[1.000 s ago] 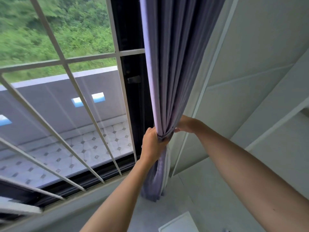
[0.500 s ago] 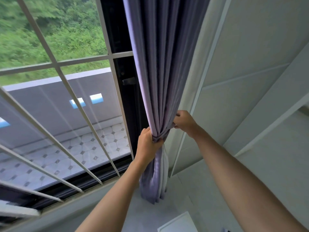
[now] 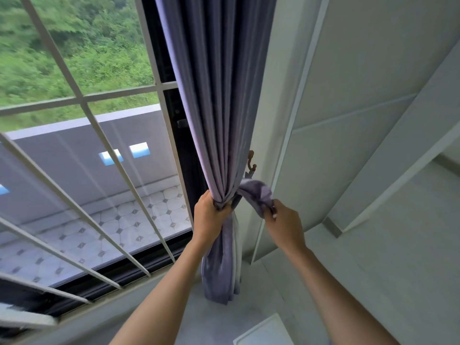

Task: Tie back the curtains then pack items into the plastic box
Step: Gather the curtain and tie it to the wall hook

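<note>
A purple-grey curtain (image 3: pixel 219 95) hangs bunched at the right edge of the window. My left hand (image 3: pixel 209 215) grips the gathered folds at waist height, squeezing them into a narrow bundle. My right hand (image 3: pixel 283 220) holds one end of a matching fabric tieback (image 3: pixel 256 192), which runs from behind the curtain out to the right. A small brown wall hook (image 3: pixel 251 161) shows just above the tieback, on the wall beside the curtain. The curtain's lower end (image 3: pixel 221 277) hangs loose below my left hand.
White window bars (image 3: pixel 82 105) cross the glass on the left, with a tiled balcony and green trees outside. A pale panelled wall (image 3: pixel 348 120) fills the right. The corner of a white box or lid (image 3: pixel 263 332) shows at the bottom.
My right hand has come out from behind the curtain and moved right and down, now pulling the tieback into view. My left hand keeps its grip on the gathered curtain.
</note>
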Demonstrator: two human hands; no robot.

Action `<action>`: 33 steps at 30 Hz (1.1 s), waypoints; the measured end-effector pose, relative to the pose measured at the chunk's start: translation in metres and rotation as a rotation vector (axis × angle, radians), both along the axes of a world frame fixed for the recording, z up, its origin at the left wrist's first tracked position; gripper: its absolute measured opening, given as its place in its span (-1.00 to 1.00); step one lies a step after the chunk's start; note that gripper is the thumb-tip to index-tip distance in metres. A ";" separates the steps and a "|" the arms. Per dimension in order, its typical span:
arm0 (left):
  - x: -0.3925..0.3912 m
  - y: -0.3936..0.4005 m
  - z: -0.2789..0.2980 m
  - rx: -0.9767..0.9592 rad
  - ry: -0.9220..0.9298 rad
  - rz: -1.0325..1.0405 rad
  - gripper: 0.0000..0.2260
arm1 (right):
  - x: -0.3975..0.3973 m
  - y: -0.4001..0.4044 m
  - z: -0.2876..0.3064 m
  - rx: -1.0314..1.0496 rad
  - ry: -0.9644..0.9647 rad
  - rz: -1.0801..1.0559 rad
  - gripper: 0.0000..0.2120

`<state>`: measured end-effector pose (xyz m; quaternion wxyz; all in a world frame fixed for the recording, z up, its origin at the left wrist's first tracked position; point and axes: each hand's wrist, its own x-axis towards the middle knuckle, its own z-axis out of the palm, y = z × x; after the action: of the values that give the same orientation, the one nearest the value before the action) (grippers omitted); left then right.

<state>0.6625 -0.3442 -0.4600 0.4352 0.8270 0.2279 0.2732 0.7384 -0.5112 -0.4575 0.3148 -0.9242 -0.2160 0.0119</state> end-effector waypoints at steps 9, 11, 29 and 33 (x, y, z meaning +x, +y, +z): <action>0.002 -0.007 -0.001 -0.002 -0.002 -0.047 -0.91 | -0.018 0.001 0.003 0.168 0.003 -0.051 -0.47; 0.001 -0.007 0.001 -0.028 -0.019 -0.050 -0.90 | -0.019 0.001 0.000 0.028 0.100 0.063 -0.50; -0.018 0.002 -0.014 0.215 0.155 -0.085 -0.50 | -0.091 0.052 -0.039 -0.092 0.048 0.199 -0.60; -0.019 0.007 -0.011 0.344 0.203 -0.054 -0.68 | -0.097 0.047 -0.046 -0.144 0.154 0.309 -0.44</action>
<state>0.6435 -0.3371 -0.4711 0.2697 0.9183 0.1983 0.2114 0.6415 -0.4643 -0.5036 0.2577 -0.8966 -0.3292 0.1461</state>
